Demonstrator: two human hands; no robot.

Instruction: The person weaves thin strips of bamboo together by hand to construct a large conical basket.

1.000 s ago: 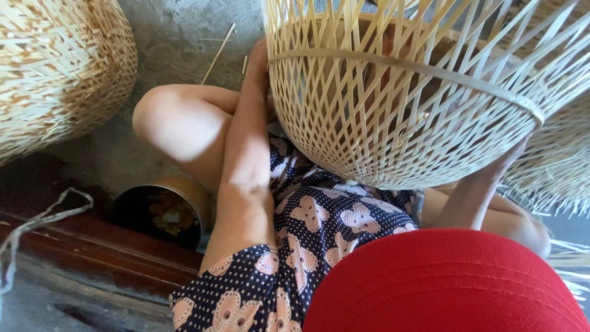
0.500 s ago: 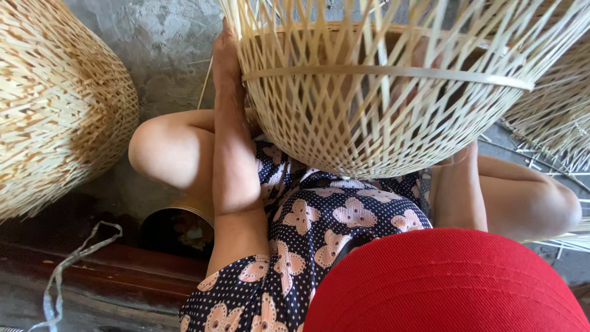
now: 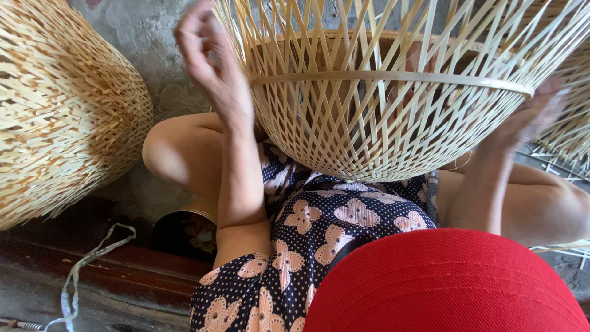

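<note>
Basket [image 3: 393, 110] weaving underway at upper centre: my left hand [image 3: 209, 61] pinches loosely beside its strips (nothing clearly held), my right hand [image 3: 531, 117] grips the rim; next needs steadying.

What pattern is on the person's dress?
Dark navy dress with white dots and pale pink flowers, seen in the head view.

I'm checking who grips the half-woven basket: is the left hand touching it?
Cannot tell. In the head view the left hand is raised beside the woven basket, fingers curled near its upright strips, but blur hides any contact or gap.
</note>
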